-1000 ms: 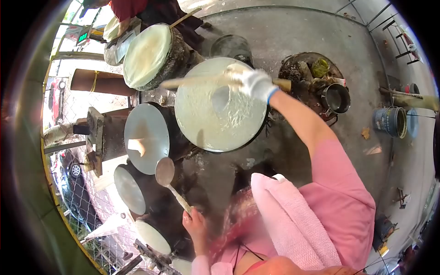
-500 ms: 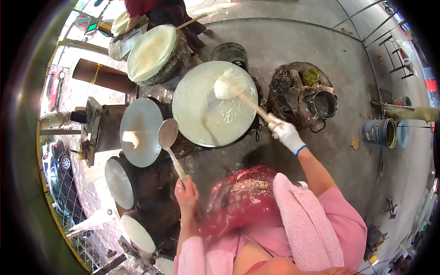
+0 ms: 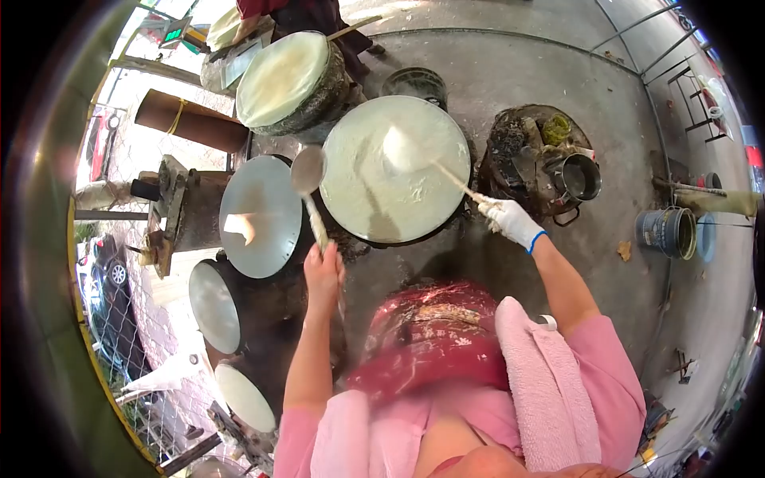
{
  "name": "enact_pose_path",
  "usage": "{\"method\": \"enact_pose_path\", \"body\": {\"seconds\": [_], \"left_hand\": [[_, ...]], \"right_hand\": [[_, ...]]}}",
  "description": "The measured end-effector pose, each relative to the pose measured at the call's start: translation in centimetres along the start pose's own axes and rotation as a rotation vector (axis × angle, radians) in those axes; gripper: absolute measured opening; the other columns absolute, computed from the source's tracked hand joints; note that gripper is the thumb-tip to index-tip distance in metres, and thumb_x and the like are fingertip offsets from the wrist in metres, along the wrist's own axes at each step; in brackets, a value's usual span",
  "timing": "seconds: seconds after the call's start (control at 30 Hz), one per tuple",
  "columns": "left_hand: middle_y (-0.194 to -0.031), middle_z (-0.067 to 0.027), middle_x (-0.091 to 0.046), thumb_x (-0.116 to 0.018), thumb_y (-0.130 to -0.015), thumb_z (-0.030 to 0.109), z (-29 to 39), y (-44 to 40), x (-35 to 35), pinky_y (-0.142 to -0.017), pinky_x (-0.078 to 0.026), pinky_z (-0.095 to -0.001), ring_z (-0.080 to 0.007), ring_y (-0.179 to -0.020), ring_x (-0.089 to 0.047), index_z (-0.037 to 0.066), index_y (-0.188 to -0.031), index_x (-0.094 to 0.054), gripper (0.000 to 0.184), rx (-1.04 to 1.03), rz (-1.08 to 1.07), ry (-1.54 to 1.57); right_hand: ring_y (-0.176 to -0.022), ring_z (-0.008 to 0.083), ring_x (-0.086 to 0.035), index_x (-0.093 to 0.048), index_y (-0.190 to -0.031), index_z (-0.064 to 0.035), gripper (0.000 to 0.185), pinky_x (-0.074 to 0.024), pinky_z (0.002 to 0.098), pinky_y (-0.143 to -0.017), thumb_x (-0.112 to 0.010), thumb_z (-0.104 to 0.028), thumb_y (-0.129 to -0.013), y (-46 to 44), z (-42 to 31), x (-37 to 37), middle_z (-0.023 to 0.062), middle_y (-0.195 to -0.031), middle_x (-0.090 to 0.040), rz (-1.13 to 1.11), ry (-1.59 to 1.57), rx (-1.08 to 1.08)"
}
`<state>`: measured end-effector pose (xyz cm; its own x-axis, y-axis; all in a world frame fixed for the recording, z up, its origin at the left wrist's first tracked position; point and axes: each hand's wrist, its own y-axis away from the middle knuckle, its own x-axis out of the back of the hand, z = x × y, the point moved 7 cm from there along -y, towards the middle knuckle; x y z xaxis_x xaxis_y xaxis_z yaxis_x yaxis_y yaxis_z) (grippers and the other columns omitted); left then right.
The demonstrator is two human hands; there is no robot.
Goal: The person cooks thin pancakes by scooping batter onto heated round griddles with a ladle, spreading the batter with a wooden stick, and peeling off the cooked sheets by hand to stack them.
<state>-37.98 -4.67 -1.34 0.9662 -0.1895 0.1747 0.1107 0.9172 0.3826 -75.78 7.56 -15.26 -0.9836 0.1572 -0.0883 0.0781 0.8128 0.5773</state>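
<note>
My bare left hand (image 3: 323, 269) is closed around the pale, wrapped handle of a long ladle (image 3: 307, 170). The round bowl of the ladle is raised near the left rim of a large round pan (image 3: 351, 203) coated with a pale layer. In a white glove with a blue cuff, my right hand (image 3: 511, 223) grips a wooden stick (image 3: 456, 182). A blurred white lump (image 3: 405, 150) at the stick's far end is over the middle of the pan; whether it touches the surface I cannot tell.
Left of me stand more round pans, among them a grey one (image 3: 259, 217). A cloth-covered tub (image 3: 283, 80) is at the back, beside a person in dark red (image 3: 299, 20). To the right, a sooty round stand (image 3: 518, 163) bears a metal pot (image 3: 578, 177); a bucket (image 3: 668, 233) lies beyond.
The ladle has risen and moved away from me toward the pan's left rim. On its stick, the white lump has shifted slightly right, and the flaky streaks on the pan have mostly smoothed out.
</note>
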Motion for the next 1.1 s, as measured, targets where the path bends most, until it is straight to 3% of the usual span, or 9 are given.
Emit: {"method": "enact_pose_path", "body": {"seconds": [0.17,0.33,0.43,0.7,0.8,0.93,1.0,1.03,1.1], "left_hand": [[-0.061,0.0018,-0.041,-0.054,-0.099,0.018,0.7,-11.1,-6.2,-0.041,-0.03,-0.0242,-0.0081,-0.046,-0.037,0.002,-0.088,-0.051,0.02,0.031,-0.269,0.124],[-0.066,-0.0021,-0.047,-0.055,-0.096,0.013,-3.2,-14.6,-10.3,-0.041,-0.032,-0.0267,-0.0103,-0.05,-0.041,0.001,-0.086,-0.051,0.016,0.215,-0.501,0.143],[-0.066,-0.003,-0.047,-0.054,-0.096,0.012,-3.7,-9.3,-8.4,-0.041,-0.032,-0.0267,-0.0113,-0.049,-0.04,0.001,-0.084,-0.05,0.017,0.34,-0.43,0.156],[-0.063,0.0005,-0.042,-0.043,-0.103,0.019,-8.2,-3.7,-6.9,-0.045,-0.033,-0.029,-0.0116,-0.045,-0.037,0.005,-0.087,-0.046,0.02,0.59,-0.245,0.628],[-0.068,-0.0011,-0.043,-0.043,-0.102,0.018,-7.1,-2.9,-9.6,-0.049,-0.033,-0.0301,-0.0142,-0.052,-0.04,0.004,-0.088,-0.046,0.02,0.678,-0.33,0.9],[-0.072,0.0032,-0.049,-0.042,-0.102,0.013,-3.5,-3.5,-3.9,-0.042,-0.032,-0.0245,-0.0085,-0.047,-0.043,0.002,-0.097,-0.05,0.015,0.369,-0.364,0.748],[-0.068,0.0062,-0.043,-0.037,-0.105,0.018,-2.9,-2.6,-1.9,-0.04,-0.024,-0.0224,-0.0019,-0.043,-0.038,-0.004,-0.11,-0.05,0.027,0.551,-0.921,1.785],[-0.066,0.0068,-0.039,-0.038,-0.106,0.02,-4.0,-2.1,0.1,-0.04,-0.022,-0.023,-0.0013,-0.039,-0.035,-0.005,-0.111,-0.049,0.028,0.357,-0.642,1.356],[-0.066,0.0074,-0.039,-0.04,-0.106,0.021,-0.3,0.0,3.2,-0.042,-0.023,-0.0237,-0.0019,-0.037,-0.033,-0.006,-0.112,-0.048,0.029,0.317,-0.643,1.323]], "right_hand": [[-0.065,0.0041,-0.045,-0.052,-0.141,-0.011,0.048,-0.0437,0.0217,-0.06,-0.063,-0.023,-0.096,6.2,-1.2,-5.0,-0.0075,-0.081,-0.055,0.092,0.101,-0.064],[-0.06,0.0022,-0.041,-0.056,-0.138,-0.0195,0.043,-0.0391,0.0193,-0.054,-0.062,-0.022,-0.096,7.9,6.3,-7.2,-0.0099,-0.076,-0.052,0.554,0.044,0.061],[-0.056,0.002,-0.044,-0.061,-0.134,-0.0178,0.039,-0.0392,0.0199,-0.05,-0.063,-0.023,-0.096,7.2,6.4,-17.4,-0.0101,-0.069,-0.05,0.345,-0.394,-0.087],[-0.061,0.0045,-0.047,-0.055,-0.138,-0.0134,0.044,-0.0441,0.0212,-0.056,-0.061,-0.025,-0.097,4.6,7.1,-17.2,-0.0056,-0.081,-0.058,0.535,-0.216,0.098],[-0.054,0.0053,-0.047,-0.061,-0.132,-0.0115,0.04,-0.0424,0.0225,-0.049,-0.06,-0.031,-0.097,4.3,5.6,-22.6,-0.0035,-0.072,-0.057,0.286,-0.235,-0.017],[-0.053,0.0031,-0.045,-0.06,-0.134,-0.0142,0.041,-0.0399,0.0197,-0.049,-0.062,-0.031,-0.097,5.0,2.5,-18.9,-0.0045,-0.071,-0.059,0.228,-0.323,-0.045],[-0.056,0.0021,-0.044,-0.057,-0.137,-0.0141,0.044,-0.0399,0.0196,-0.051,-0.063,-0.029,-0.097,5.0,1.4,-13.9,-0.0061,-0.071,-0.057,0.362,-0.245,0.07],[-0.058,0.0019,-0.043,-0.055,-0.138,-0.0136,0.045,-0.04,0.0199,-0.052,-0.062,-0.029,-0.097,6.0,0.4,-12.1,-0.0068,-0.072,-0.056,0.448,-0.181,0.034],[-0.062,0.0026,-0.045,-0.054,-0.139,-0.0153,0.045,-0.0408,0.0221,-0.055,-0.062,-0.028,-0.096,4.6,2.0,-12.4,-0.0058,-0.076,-0.058,0.336,0.286,0.021]]}}
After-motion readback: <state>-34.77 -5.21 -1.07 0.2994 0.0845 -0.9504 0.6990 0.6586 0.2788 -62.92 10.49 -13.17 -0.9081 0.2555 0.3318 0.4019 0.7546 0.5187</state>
